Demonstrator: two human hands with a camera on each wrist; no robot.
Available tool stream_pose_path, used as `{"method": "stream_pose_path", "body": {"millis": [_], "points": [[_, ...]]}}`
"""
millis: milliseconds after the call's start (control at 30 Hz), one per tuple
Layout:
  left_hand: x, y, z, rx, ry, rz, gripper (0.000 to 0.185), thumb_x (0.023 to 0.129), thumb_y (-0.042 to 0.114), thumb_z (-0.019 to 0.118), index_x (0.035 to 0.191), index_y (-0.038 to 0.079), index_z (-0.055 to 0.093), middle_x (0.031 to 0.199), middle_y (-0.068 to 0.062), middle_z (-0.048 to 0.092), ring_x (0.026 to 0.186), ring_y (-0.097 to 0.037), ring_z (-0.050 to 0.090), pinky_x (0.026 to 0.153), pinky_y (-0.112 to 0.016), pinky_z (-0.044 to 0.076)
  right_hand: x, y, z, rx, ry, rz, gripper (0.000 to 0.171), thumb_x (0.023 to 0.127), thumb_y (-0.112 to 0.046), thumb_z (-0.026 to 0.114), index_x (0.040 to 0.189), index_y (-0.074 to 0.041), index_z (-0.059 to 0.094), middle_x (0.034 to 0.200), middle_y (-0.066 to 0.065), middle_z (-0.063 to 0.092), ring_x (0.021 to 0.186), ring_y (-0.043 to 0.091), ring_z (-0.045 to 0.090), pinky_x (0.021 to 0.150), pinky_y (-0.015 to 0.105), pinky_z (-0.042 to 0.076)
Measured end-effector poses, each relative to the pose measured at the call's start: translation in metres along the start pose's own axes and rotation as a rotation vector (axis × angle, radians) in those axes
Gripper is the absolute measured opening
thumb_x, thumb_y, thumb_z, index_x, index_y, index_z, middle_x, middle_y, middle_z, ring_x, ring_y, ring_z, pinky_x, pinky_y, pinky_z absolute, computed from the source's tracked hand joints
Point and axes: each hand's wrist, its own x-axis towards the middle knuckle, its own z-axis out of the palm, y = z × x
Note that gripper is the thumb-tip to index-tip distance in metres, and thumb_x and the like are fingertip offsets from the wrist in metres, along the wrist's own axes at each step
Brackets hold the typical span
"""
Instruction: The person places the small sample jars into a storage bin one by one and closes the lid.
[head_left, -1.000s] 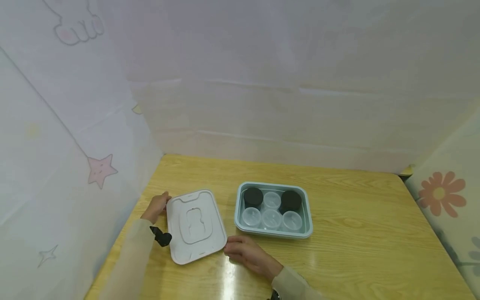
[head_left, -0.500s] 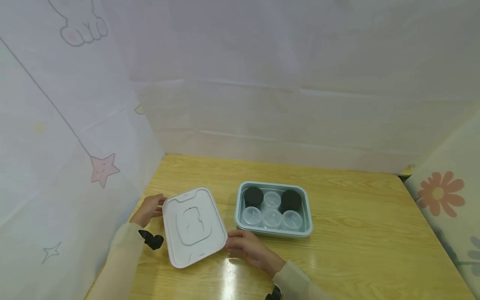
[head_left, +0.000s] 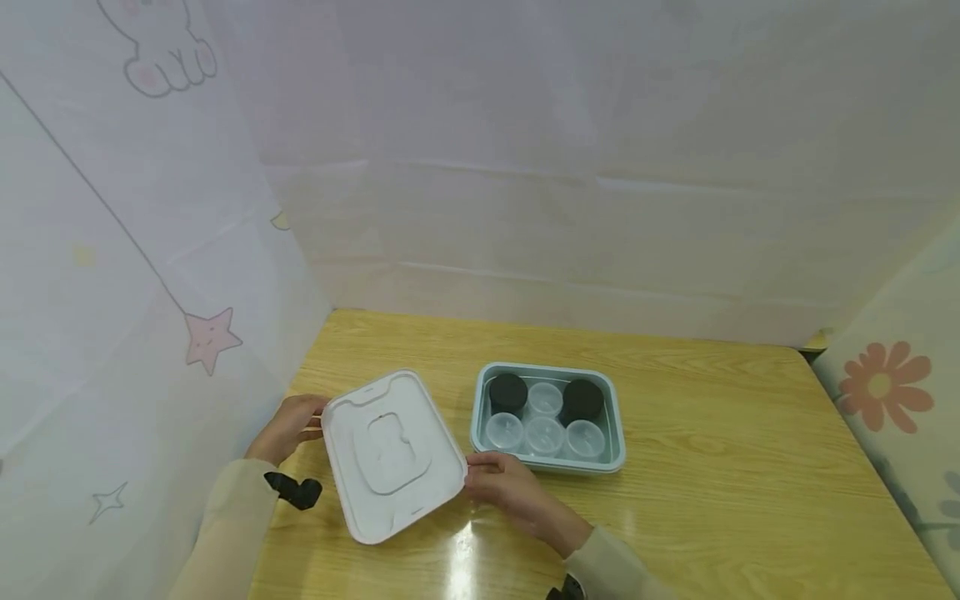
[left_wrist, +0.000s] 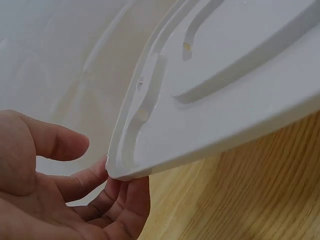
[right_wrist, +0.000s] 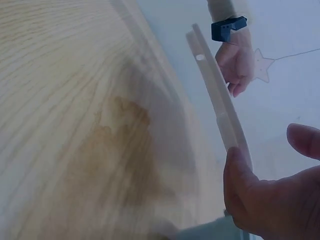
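A white rectangular lid (head_left: 393, 458) with raised ridges is held between my two hands, tilted in the wrist views. My left hand (head_left: 288, 427) is at its far left corner. In the left wrist view, the fingers (left_wrist: 127, 205) support that corner from below and the thumb stands apart. At the lid's right corner is my right hand (head_left: 517, 493). Its fingers (right_wrist: 237, 180) touch the edge in the right wrist view, with the thumb clear of it. Just right of the lid stands a pale blue tray (head_left: 480, 408) holding small round containers.
Inside the tray are two black round pieces (head_left: 582, 400) and several translucent cups (head_left: 543, 436). The wooden table (head_left: 720, 467) extends to the right. A pale printed sheet (head_left: 570, 250) hangs behind and at both sides, close to my left arm.
The lid has turned slightly and its right corner has come further right, nearer the tray. My left hand has shifted left and a little toward me; my right hand has moved slightly up. The tray stays put.
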Motion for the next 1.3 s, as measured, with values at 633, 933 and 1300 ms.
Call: {"method": "stream_pose_path", "body": {"millis": [633,933,1300], "points": [[-0.021,0.025,0.053,-0.185,-0.165,0.037,0.032,0.102,0.015,0.038,0.123,-0.009,0.038,0.095,-0.007,0.051,0.078,-0.014,0.052,0.069,-0.026,0.051,-0.031,-0.036,-0.065,-0.189,0.16,-0.049,0.049,0.093,-0.008,0.056,0.131,0.015,0.038,0.112,0.013,0.056,0.095,0.011,0.058,0.091,0.033,0.049],[-0.027,0.027,0.083,-0.276,-0.258,0.096,0.022,0.1,0.01,0.042,0.113,-0.006,0.04,0.093,-0.006,0.054,0.076,-0.011,0.059,0.07,-0.024,0.053,-0.053,-0.044,-0.098,-0.298,0.226,-0.052,0.049,0.094,-0.014,0.056,0.133,0.012,0.04,0.122,0.019,0.053,0.101,0.012,0.057,0.091,0.027,0.048],[-0.037,0.031,0.108,-0.354,-0.37,0.163,0.023,0.097,0.007,0.046,0.114,-0.005,0.038,0.088,-0.003,0.057,0.077,-0.01,0.06,0.072,-0.023,0.052,-0.078,-0.053,-0.13,-0.426,0.234,-0.117,0.046,0.095,-0.014,0.055,0.133,0.009,0.044,0.129,0.024,0.051,0.104,0.008,0.058,0.09,0.022,0.047]]}}
